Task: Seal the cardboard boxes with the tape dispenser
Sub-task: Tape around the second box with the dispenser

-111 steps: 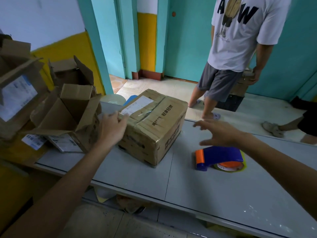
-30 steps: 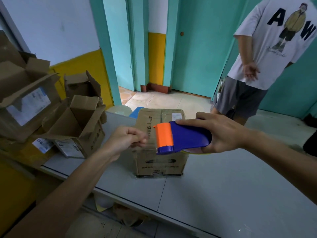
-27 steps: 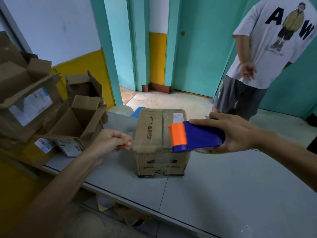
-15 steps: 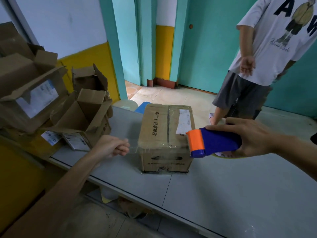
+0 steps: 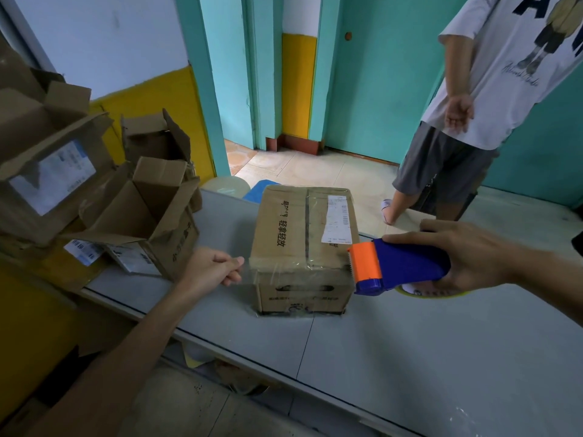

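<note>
Step in hand: stretching a strip of tape across the box. My left hand (image 5: 209,271), left of centre, pinches the free end of the clear tape (image 5: 284,269) between thumb and curled fingers, just beside the box's left edge. My right hand (image 5: 467,253), right of centre, is wrapped round the blue and orange tape dispenser (image 5: 400,264), whose orange mouth is at the box's right upper corner. The tape runs taut between the two, along the near top edge of the cardboard box (image 5: 299,234). It looks partly stuck, with wrinkles showing.

Next move, my guess: press the strip flat, fold both ends down the sides, then tilt the dispenser so its teeth cut the tape. Keep tension or it creases more.

The box sits mid-frame on the grey desk (image 5: 410,357). It is brown with its flaps closed, and the centre seam running away from me looks already taped. There is black print on the left flap and a white shipping label (image 5: 337,219) on the right flap. Opened empty cartons (image 5: 148,222) are piled at left. A bystander (image 5: 473,89) is at upper right.
</note>
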`<control>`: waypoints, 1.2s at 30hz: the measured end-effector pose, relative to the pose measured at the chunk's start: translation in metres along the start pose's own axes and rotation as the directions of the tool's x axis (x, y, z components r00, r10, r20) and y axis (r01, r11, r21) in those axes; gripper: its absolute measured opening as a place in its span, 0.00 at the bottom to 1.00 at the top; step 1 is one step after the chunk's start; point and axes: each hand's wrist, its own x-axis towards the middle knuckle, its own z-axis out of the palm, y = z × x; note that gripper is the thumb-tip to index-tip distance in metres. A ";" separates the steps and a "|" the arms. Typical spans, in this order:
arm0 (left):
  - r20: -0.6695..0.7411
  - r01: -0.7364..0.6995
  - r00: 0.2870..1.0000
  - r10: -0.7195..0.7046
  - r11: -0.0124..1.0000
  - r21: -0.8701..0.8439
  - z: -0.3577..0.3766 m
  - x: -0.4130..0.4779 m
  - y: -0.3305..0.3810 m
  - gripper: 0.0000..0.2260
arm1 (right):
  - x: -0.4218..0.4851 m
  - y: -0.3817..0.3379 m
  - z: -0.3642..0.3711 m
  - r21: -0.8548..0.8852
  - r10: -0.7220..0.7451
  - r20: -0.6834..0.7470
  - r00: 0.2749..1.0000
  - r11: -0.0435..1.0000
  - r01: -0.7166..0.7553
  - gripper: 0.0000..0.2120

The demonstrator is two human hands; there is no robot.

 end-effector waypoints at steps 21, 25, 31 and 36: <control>0.299 -0.415 0.907 0.296 0.518 0.748 0.083 0.012 0.056 0.25 | -0.005 -0.001 0.006 -0.026 0.027 -0.013 1.000 0.999 -0.027 0.40; 0.300 -0.399 0.916 0.265 0.537 0.743 0.079 0.022 0.043 0.25 | -0.009 -0.004 0.008 0.083 0.046 -0.051 0.998 0.996 -0.041 0.40; 0.294 -0.396 0.917 0.270 0.537 0.745 0.078 0.024 0.045 0.25 | -0.033 0.019 0.009 0.095 0.096 -0.091 0.991 0.992 -0.087 0.40; 0.302 -0.404 0.913 0.272 0.525 0.749 0.081 0.023 0.047 0.26 | -0.047 0.031 0.024 0.114 0.120 -0.094 0.988 0.988 -0.109 0.41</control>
